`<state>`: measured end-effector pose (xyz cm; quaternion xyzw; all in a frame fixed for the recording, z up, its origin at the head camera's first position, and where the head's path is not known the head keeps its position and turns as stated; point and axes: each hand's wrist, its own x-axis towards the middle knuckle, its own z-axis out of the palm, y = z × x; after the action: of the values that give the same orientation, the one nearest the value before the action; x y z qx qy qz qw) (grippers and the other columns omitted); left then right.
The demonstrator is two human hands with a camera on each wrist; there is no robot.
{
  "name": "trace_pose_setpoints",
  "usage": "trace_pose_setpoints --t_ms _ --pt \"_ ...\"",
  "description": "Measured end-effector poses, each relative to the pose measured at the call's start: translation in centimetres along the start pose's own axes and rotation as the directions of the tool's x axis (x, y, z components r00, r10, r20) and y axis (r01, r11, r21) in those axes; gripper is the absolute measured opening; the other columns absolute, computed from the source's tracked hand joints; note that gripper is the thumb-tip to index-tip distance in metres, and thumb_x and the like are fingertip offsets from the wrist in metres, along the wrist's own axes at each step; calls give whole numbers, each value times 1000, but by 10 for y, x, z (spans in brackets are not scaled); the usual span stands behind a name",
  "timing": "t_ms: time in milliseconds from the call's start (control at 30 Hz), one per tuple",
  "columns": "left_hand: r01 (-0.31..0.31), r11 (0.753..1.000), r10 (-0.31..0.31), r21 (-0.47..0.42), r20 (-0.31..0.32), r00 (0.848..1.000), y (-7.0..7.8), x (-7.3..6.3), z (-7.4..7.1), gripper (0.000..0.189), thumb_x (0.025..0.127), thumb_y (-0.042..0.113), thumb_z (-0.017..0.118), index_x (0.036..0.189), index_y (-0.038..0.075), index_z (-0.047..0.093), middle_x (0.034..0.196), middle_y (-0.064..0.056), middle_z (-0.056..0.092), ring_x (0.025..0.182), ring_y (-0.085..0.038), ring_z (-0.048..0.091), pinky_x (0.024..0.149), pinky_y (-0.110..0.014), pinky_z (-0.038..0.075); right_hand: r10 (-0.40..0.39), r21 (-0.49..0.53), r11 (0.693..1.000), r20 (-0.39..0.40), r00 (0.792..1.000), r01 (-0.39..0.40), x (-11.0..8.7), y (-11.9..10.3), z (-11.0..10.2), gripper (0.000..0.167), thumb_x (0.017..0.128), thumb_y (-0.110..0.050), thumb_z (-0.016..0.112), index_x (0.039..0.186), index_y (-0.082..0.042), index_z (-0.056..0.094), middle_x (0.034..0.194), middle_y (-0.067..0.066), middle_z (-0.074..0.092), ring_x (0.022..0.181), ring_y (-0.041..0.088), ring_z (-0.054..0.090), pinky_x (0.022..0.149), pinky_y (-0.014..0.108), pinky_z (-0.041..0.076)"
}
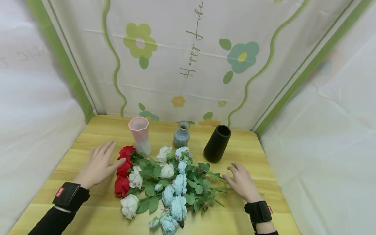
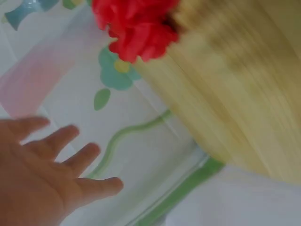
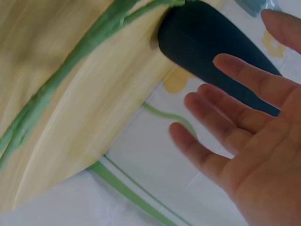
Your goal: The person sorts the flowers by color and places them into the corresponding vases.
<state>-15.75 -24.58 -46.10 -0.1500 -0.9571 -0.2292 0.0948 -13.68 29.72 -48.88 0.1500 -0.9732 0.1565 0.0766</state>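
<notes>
Head view: our left hand (image 1: 98, 168) is spread wide by red roses (image 1: 123, 171) on the table (image 1: 252, 153); our right hand (image 1: 241, 182) is near the stems (image 1: 217, 178). Left wrist view: we hold nothing. Right wrist view: loose, empty fingers (image 3: 200, 153); we should pinch stems softly, not petals (image 1: 179, 184).

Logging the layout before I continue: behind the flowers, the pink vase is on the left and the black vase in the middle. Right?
Not the black vase: the head view shows it on the right, with the blue-grey vase in the middle. The pink vase is on the left.
</notes>
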Motion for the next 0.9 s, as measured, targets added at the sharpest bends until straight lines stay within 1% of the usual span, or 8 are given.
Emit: trace_pose_setpoints --t_ms 100,200,400,467,533,667,800,900 --pt "25 996 -26 -90 -8 1000 2 14 1 94 96 50 61 153 -9 15 153 -34 19 139 -53 16 112 -66 8 -67 -19 998 -32 997 66 5 -3 3 34 92 -25 73 113 2 68 125 25 57 115 40 54 95 51 46" --pt "68 982 -70 -176 -5 998 6 27 3 102 94 50 63 155 -6 2 156 -34 8 141 -52 8 112 -66 7 -106 -19 994 -40 994 105 9 -6 5 30 90 -20 75 110 1 69 119 21 60 110 37 57 91 48 49" --pt "130 941 -133 -312 10 991 14 49 17 114 90 49 70 155 2 -10 159 -28 -3 143 -49 1 106 -73 14 -109 28 994 -29 994 110 10 -9 3 22 89 -15 76 106 -2 70 110 13 63 104 31 59 88 44 50" --pt "139 924 -147 -356 6 989 15 54 22 116 89 47 72 156 6 -13 160 -25 -5 143 -48 1 104 -75 15 -103 54 993 -7 995 104 9 -9 3 21 90 -15 75 106 -3 70 109 12 63 104 30 60 88 44 50" --pt "131 905 -146 -405 -5 989 16 59 27 118 87 45 74 156 9 -15 161 -24 -6 144 -47 0 103 -76 15 -101 76 992 16 995 99 9 -9 4 20 91 -15 74 106 -2 70 108 11 63 103 30 60 87 44 51" --pt "110 850 -149 -516 -36 988 17 69 38 123 85 40 79 155 17 -20 161 -21 -3 146 -42 2 106 -73 15 -130 72 989 54 990 126 8 -8 10 21 91 -15 74 106 -1 70 105 11 64 99 28 61 83 42 53" --pt "89 771 -175 -630 -75 982 21 80 45 125 84 30 82 155 21 -20 160 -23 9 146 -36 10 110 -67 17 -179 24 984 57 982 177 7 -7 19 20 89 -13 75 106 -2 71 103 10 63 94 23 61 78 38 53" --pt "87 710 -212 -699 -94 973 27 88 46 124 83 23 82 156 16 -18 158 -25 16 145 -35 14 112 -64 16 -189 0 982 42 981 189 5 -7 24 20 87 -11 77 104 -3 71 101 9 62 89 20 60 74 35 53"
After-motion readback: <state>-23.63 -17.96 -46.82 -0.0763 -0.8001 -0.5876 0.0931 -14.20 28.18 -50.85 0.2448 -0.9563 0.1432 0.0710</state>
